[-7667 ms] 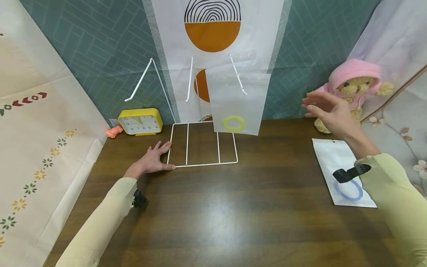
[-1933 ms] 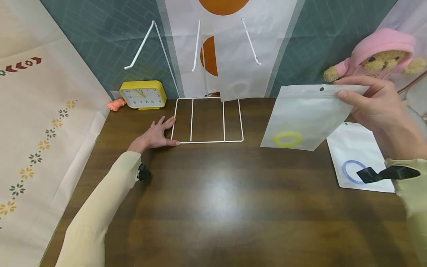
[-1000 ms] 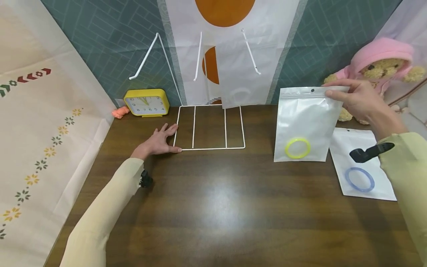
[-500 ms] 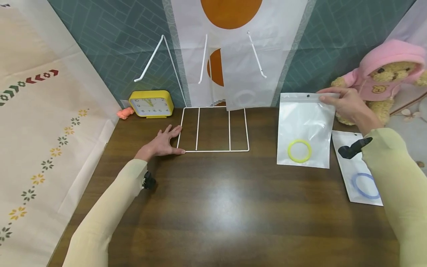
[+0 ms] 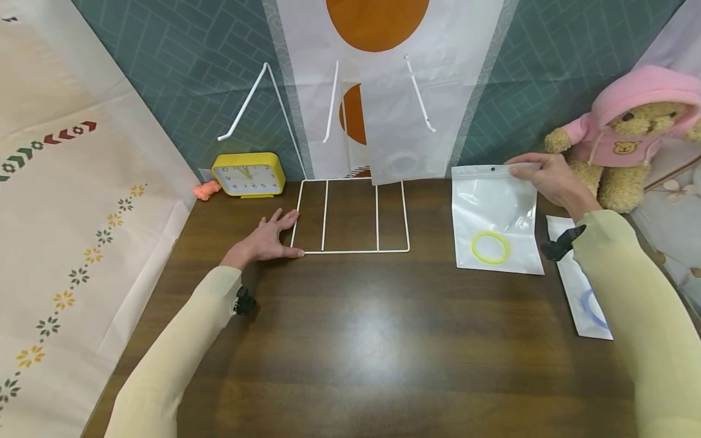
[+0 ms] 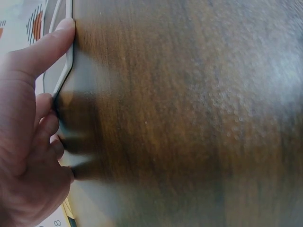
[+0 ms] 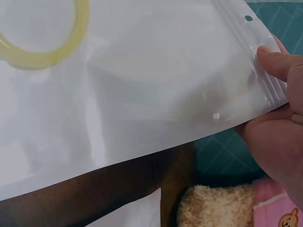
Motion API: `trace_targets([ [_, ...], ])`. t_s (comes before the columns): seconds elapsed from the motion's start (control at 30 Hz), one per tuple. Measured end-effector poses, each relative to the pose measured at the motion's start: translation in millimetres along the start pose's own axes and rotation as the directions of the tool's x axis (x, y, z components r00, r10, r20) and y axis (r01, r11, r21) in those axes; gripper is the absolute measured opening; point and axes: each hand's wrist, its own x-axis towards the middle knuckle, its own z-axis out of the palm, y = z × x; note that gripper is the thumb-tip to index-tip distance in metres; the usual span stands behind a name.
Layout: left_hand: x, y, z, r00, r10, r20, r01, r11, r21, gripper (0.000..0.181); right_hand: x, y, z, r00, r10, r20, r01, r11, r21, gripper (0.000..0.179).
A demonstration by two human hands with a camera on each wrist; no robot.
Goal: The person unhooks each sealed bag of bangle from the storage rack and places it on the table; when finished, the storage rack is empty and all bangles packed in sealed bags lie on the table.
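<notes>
My right hand (image 5: 549,177) pinches the top right corner of a white zip bag (image 5: 487,204) between thumb and fingers. A yellow ring (image 5: 490,247) shows through the bag's lower part, and a small hanging hole sits at its top. In the right wrist view the thumb (image 7: 277,64) lies over the zip strip. My left hand (image 5: 265,240), fingers spread, rests on the left front corner of a white wire rack (image 5: 356,252). The rack's base lies on the table and its hooked prongs (image 5: 331,103) rise at the back; none carries a bag.
A second white bag (image 5: 572,274) with a blue ring lies on the table at right, partly hidden by my right forearm. A yellow clock (image 5: 248,174) and an orange object (image 5: 207,190) stand back left. A teddy bear (image 5: 624,146) in a pink hoodie sits back right.
The yellow-ring bag has come off the rack's prong in my right hand, gone right, then shifted slightly left and lower toward the table. My left hand has stayed on the rack.
</notes>
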Motion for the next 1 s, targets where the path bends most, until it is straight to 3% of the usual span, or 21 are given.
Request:
trace_targets([
  [0.37,-1.8,0.6,-0.9,1.000,0.013,-0.009,-0.013,1.000,0.008,0.107,12.5,9,10,0.999,0.043,0.019,-0.042,0.997,-0.061,0.044],
  [1.0,-2.2,0.5,0.5,1.000,0.002,-0.013,-0.002,1.000,-0.013,0.108,26.4,9,38,0.987,-0.059,-0.150,0.009,0.948,-0.317,0.033],
])
